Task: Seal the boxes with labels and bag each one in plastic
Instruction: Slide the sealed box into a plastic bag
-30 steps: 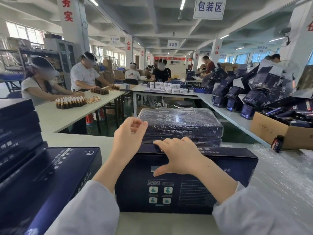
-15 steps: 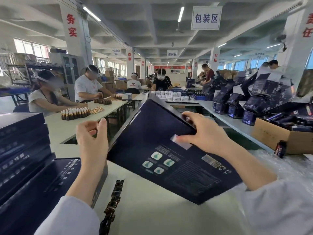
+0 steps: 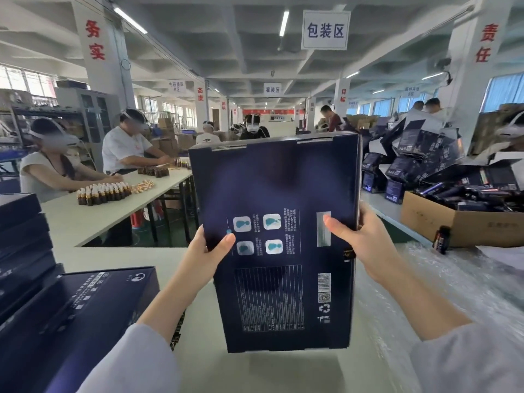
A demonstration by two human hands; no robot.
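on the pale table (image 3: 119,259): stacked dark boxes (image 3: 24,236) far left, one flat box (image 3: 85,307) alongside, bubble wrap (image 3: 453,285) right, cardboard carton (image 3: 448,222) behind, small bottle (image 3: 441,239) just beside it.

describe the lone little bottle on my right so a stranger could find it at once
Start at the open brown cardboard carton on the right, full of dark packs. In front of its near left corner, at the edge of the bubble wrap, stands one small dark bottle. Unlike the bottles massed in rows further off on the left, it stands alone.
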